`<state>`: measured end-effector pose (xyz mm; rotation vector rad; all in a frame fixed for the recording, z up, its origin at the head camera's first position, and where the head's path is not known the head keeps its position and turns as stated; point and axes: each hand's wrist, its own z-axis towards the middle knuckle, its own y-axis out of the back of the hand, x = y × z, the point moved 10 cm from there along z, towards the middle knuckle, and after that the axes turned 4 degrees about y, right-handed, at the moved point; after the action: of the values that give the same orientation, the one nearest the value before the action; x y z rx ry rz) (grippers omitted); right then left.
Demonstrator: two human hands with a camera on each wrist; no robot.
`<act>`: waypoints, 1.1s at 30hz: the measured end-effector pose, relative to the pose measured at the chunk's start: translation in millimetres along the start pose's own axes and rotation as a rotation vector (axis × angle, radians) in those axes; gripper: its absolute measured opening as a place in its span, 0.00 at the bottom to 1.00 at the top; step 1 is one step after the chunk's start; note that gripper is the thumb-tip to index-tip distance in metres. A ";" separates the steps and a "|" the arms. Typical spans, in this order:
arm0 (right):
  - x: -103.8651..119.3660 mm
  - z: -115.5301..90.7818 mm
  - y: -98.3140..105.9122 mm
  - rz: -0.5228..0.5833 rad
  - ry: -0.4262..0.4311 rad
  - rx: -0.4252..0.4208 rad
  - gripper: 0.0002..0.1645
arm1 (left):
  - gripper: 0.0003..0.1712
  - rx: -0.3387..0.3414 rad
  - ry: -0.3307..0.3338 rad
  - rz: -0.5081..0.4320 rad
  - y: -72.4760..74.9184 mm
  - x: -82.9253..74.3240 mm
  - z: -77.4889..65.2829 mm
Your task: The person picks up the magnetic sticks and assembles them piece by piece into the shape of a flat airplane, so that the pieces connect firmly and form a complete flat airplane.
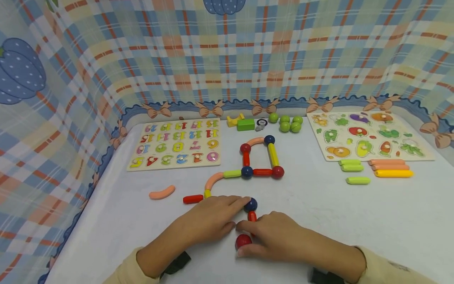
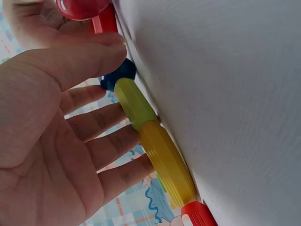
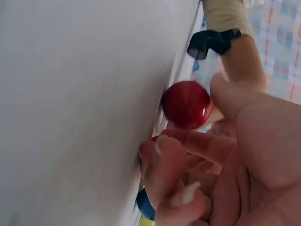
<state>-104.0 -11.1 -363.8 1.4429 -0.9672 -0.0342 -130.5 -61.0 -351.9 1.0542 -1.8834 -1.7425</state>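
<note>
The red ball (image 1: 243,241) is pinched between the thumb and fingers of the right hand (image 1: 280,238), towards the middle of the table's near edge. The left hand (image 1: 216,219) is held with its fingers extended, and a blue ball (image 1: 251,204), a green rod (image 2: 135,103) and a yellow rod (image 2: 164,162) are touched by it. These three are joined in a line, with a second red rod (image 1: 193,199) at the end nearer the table's left edge. A red rod (image 1: 252,216), partly hidden by the right hand, is set against the blue ball. Beyond the hands, a loop (image 1: 262,172) of rods and balls is laid at mid-table, linked by a pale green rod (image 1: 232,173) to an orange arc (image 1: 214,180). A loose arc (image 1: 162,192) is placed nearer the left edge. A number board (image 1: 188,167) is set in the far left corner, a vegetable board (image 1: 340,134) in the far right; green balls (image 1: 285,126) are grouped at the far edge between them.
</note>
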 end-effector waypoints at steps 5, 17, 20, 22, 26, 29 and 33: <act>8.9 1.4 -0.7 -0.026 0.054 -0.021 0.21 | 0.40 0.013 0.001 -0.009 -1.5 0.3 -0.1; -1.7 2.2 0.1 0.109 0.014 0.056 0.25 | 0.41 0.007 -0.006 -0.015 -0.6 0.7 -1.0; -4.0 2.6 0.1 0.147 0.004 0.051 0.23 | 0.42 0.010 -0.005 -0.018 -0.9 1.4 -1.3; -4.9 2.9 0.8 0.160 0.006 0.036 0.22 | 0.42 0.010 -0.005 -0.017 -1.1 1.7 -1.2; -5.2 3.1 2.6 0.156 0.008 0.011 0.22 | 0.42 0.003 -0.008 -0.012 -1.0 2.1 -1.1; -4.7 3.0 3.3 0.137 0.009 0.008 0.22 | 0.42 0.004 -0.007 -0.017 -1.1 2.6 -1.1; -3.2 2.6 3.7 0.118 0.023 0.012 0.24 | 0.41 0.011 -0.009 -0.017 -1.6 2.6 -1.1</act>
<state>-109.5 -10.6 -362.9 1.3916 -1.0338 0.0747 -131.0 -63.6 -353.9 1.0706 -1.8972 -1.7513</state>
